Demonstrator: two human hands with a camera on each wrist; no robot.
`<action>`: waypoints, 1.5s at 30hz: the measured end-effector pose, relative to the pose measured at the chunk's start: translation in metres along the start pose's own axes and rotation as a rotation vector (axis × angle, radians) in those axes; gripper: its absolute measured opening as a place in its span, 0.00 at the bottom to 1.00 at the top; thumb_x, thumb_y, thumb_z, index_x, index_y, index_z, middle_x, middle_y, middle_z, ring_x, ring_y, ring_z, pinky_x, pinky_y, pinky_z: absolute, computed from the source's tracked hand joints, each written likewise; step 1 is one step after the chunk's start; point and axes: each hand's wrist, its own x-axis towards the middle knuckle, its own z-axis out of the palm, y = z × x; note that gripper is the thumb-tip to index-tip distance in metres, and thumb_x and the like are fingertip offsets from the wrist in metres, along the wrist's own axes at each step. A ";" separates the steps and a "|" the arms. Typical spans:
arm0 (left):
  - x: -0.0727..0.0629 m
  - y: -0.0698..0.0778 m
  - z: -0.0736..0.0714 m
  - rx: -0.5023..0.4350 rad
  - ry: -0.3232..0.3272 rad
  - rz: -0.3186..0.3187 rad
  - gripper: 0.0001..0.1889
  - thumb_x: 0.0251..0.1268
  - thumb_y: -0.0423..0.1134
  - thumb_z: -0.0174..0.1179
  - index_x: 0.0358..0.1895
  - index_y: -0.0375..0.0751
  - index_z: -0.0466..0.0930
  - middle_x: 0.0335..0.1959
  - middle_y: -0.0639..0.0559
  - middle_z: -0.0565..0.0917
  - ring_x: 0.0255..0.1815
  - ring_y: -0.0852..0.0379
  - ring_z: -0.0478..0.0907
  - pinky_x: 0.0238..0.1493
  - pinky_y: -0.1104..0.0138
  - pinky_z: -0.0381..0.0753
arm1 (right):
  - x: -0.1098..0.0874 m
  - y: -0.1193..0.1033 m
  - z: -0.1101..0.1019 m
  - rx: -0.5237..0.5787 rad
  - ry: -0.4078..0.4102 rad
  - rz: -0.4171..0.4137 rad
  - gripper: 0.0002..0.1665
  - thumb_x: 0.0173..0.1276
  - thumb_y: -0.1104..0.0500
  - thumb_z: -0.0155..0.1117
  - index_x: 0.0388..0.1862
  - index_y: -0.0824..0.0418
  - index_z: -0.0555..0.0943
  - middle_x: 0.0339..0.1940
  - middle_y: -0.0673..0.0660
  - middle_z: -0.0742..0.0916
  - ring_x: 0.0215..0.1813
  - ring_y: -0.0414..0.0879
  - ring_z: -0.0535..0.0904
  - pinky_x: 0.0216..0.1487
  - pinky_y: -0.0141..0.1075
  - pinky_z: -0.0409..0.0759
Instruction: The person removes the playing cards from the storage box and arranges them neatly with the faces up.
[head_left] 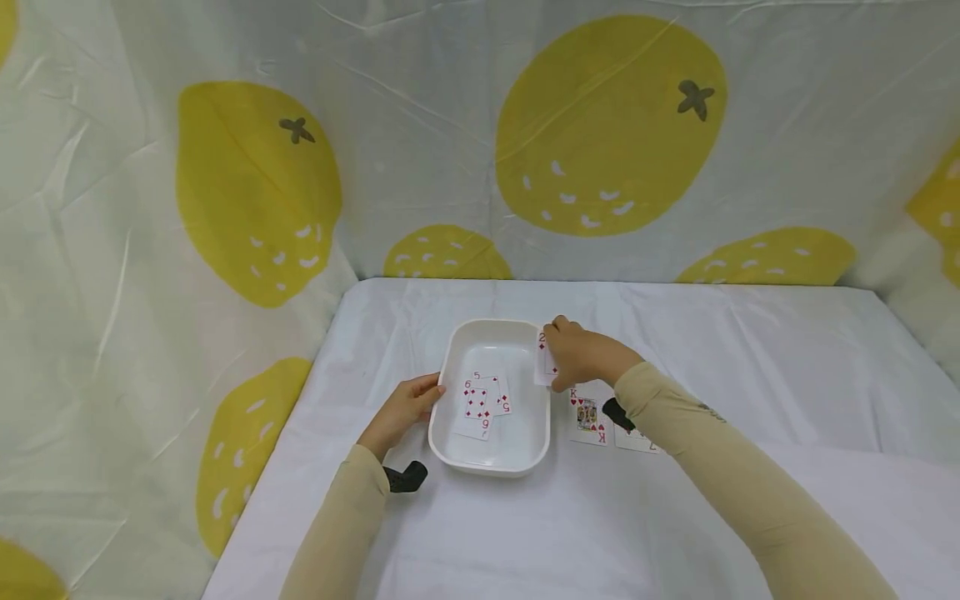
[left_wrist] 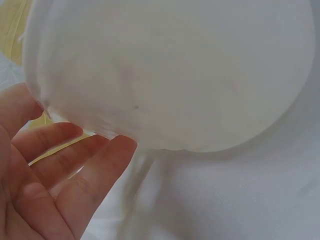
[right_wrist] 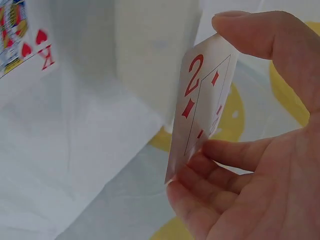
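The two of diamonds [head_left: 543,367] is pinched by the right hand [head_left: 583,350], thumb at the near end and fingers at the far end, opened only to the card's length; its long axis is pointed away from the person, much like that of the white tray [head_left: 487,468], over whose right rim it appears to be held; the tray's left side is gripped by the left hand [head_left: 403,410], fingers lightly curled; inside, the five of diamonds [head_left: 502,397] is partly covered by the six of diamonds [head_left: 474,427]; the king of hearts [head_left: 588,421] is seen on the table [head_left: 540,542], nearer the right hand.
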 end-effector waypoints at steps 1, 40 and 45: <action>0.000 0.000 0.000 0.004 0.005 -0.007 0.21 0.66 0.40 0.52 0.61 0.39 0.68 0.52 0.43 0.76 0.46 0.50 0.75 0.42 0.61 0.78 | -0.004 0.006 0.001 -0.001 -0.003 0.003 0.52 0.42 0.54 0.74 0.60 0.78 0.59 0.54 0.69 0.67 0.51 0.56 0.68 0.51 0.44 0.72; 0.002 0.000 0.005 0.013 0.039 -0.020 0.22 0.65 0.41 0.53 0.61 0.42 0.68 0.51 0.47 0.77 0.46 0.52 0.76 0.42 0.60 0.78 | -0.117 0.119 0.072 0.136 -0.107 0.154 0.51 0.37 0.65 0.75 0.58 0.79 0.57 0.54 0.74 0.64 0.49 0.61 0.68 0.46 0.53 0.71; 0.005 0.000 0.007 0.008 0.031 -0.016 0.22 0.65 0.41 0.53 0.61 0.41 0.68 0.52 0.45 0.76 0.46 0.51 0.76 0.42 0.60 0.78 | -0.117 0.118 0.066 0.122 -0.139 0.173 0.54 0.37 0.61 0.77 0.60 0.79 0.56 0.56 0.75 0.63 0.51 0.63 0.67 0.48 0.55 0.71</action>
